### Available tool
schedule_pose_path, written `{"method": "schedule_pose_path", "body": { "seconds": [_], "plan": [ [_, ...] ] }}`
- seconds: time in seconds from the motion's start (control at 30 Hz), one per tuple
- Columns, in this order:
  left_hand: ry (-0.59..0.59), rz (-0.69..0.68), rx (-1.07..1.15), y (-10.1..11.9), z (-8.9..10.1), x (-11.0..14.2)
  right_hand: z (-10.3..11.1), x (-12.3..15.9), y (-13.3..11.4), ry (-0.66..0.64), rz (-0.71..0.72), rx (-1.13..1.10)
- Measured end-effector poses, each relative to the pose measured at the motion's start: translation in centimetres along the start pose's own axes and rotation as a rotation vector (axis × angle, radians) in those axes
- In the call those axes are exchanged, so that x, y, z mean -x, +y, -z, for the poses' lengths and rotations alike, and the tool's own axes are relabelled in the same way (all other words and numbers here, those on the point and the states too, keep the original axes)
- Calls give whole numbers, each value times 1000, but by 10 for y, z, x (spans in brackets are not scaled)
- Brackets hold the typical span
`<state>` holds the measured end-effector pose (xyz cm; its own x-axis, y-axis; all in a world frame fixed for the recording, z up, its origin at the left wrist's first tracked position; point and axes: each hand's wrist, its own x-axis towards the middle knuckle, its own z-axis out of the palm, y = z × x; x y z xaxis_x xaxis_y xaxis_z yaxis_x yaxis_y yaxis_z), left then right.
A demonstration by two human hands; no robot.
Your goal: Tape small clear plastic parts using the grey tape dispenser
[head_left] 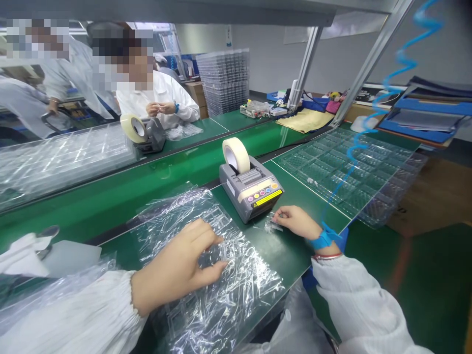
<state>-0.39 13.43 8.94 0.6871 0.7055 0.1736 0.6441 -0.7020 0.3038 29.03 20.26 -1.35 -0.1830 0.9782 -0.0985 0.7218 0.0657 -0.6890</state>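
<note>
A small clear plastic piece [273,225] lies on the green desk [291,250], touching the curled fingers of the nearer right hand [297,221] (grip unclear). The open left hand [177,263] rests on crumpled plastic film [224,300], whose long axis runs near to far.

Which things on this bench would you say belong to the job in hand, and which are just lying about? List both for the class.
In hand:
left hand on clear film-wrapped tray
right hand at small clear plastic piece

Lying about:
tape dispenser with cream tape roll
clear plastic trays
yellow cloth
</note>
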Motion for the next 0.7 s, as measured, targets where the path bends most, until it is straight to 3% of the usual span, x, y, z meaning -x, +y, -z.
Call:
{"method": "schedule_pose_path", "body": {
  "seconds": [0.23,0.33,0.5,0.7],
  "plan": [
    [-4,-8,2,-1,-1,0,3,14,-3,43,31,-127],
    [-6,-15,3,-1,-2,0,6,24,-8,32,74,-281],
    [-1,-22,7,1,-4,0,10,39,-21,39,95,-533],
    [-5,-11,61,4,-4,0,8,53,-43,140,170,-617]
  ]
}}
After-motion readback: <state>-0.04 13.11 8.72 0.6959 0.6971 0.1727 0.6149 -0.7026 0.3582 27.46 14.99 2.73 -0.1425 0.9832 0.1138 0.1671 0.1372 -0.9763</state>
